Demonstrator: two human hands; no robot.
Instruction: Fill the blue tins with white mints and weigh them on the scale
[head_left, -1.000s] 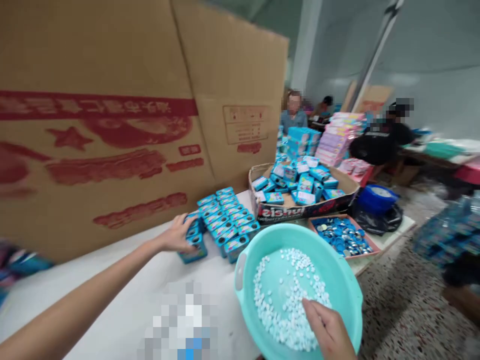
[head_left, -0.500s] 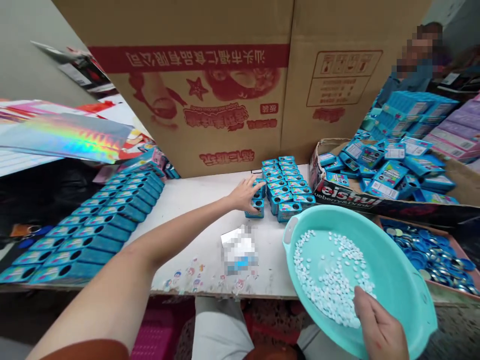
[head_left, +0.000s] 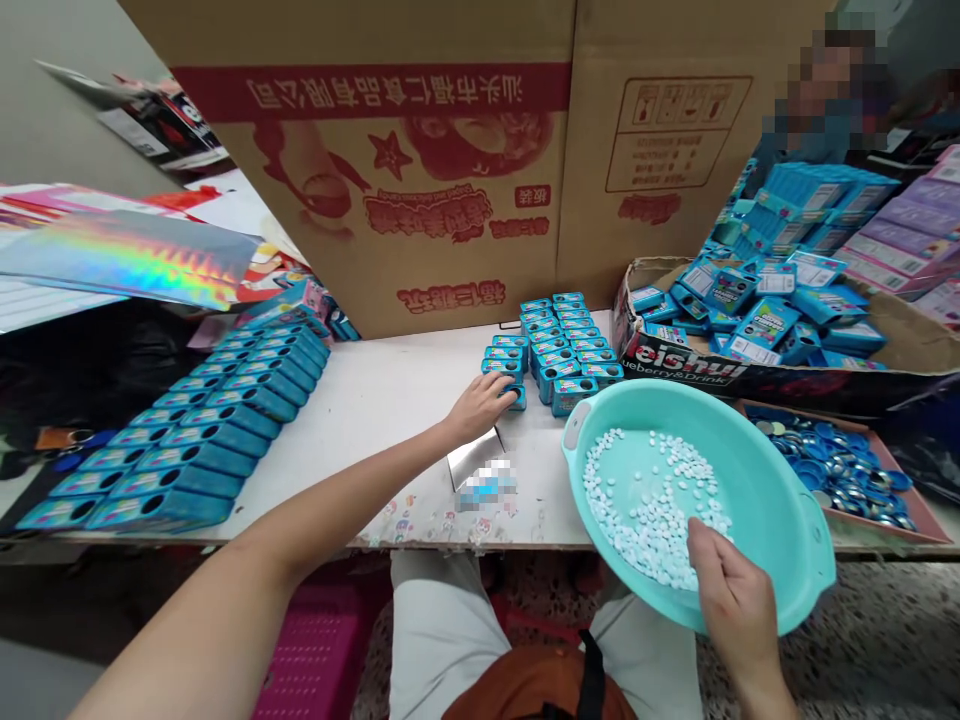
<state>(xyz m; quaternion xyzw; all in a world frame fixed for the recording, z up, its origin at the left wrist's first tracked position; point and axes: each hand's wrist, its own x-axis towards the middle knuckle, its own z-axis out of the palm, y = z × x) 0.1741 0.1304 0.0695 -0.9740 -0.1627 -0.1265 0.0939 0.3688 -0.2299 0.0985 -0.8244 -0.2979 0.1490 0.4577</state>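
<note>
My left hand (head_left: 480, 408) reaches over the white table to the near end of a short row of small blue candy boxes (head_left: 502, 354). Its fingers curl over the nearest box (head_left: 517, 398), which they partly hide. Each box has a round dark hole in its top. My right hand (head_left: 733, 595) is closed at the near side of a turquoise basin (head_left: 784, 520), thumb up. Small white candies (head_left: 660, 535) lie spread over the basin's floor beside this hand. Whatever its fingers hold is hidden.
A longer double row of blue boxes (head_left: 574, 345) adjoins; another stands at left (head_left: 217, 435). A large carton (head_left: 450, 250) rises behind. At right are a carton of blue boxes (head_left: 675, 362) and a tray of blue-and-silver lids (head_left: 832, 470). A shiny flat piece (head_left: 472, 455) lies in front.
My left hand has gone from spread fingers beside the boxes to curled fingers over the nearest one. My right hand stays closed at the basin. The view has shifted slightly.
</note>
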